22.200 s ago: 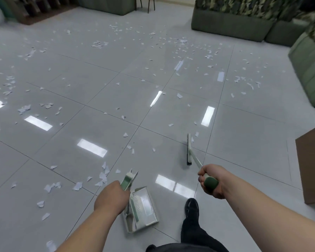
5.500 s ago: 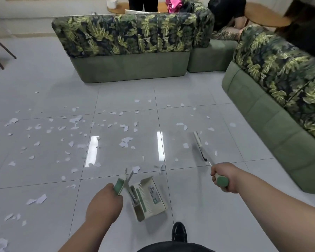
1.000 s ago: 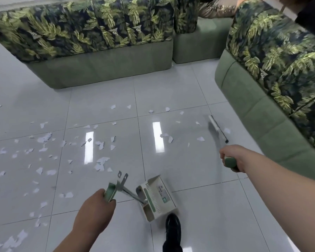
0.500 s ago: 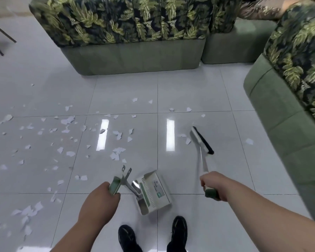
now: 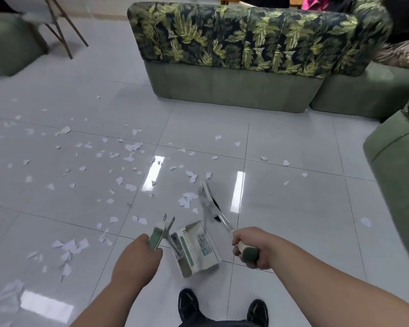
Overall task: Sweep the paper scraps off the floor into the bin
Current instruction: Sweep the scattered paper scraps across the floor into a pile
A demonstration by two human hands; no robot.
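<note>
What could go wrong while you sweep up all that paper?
The green-handled broom in the right hand looks motion-blurred; a hard stroke could scatter the white paper scraps past the white-and-green plastic dustpan instead of into it. The left hand holds that dustpan close to the black shoes, so a step might kick it. Scraps far left could get missed.

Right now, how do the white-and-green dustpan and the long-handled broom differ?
The white-and-green plastic dustpan is boxy and sharp; the thin long-handled broom is blurred. The left hand grips the dustpan's handle; the right hand grips the broom's. Both have green grips.
</note>
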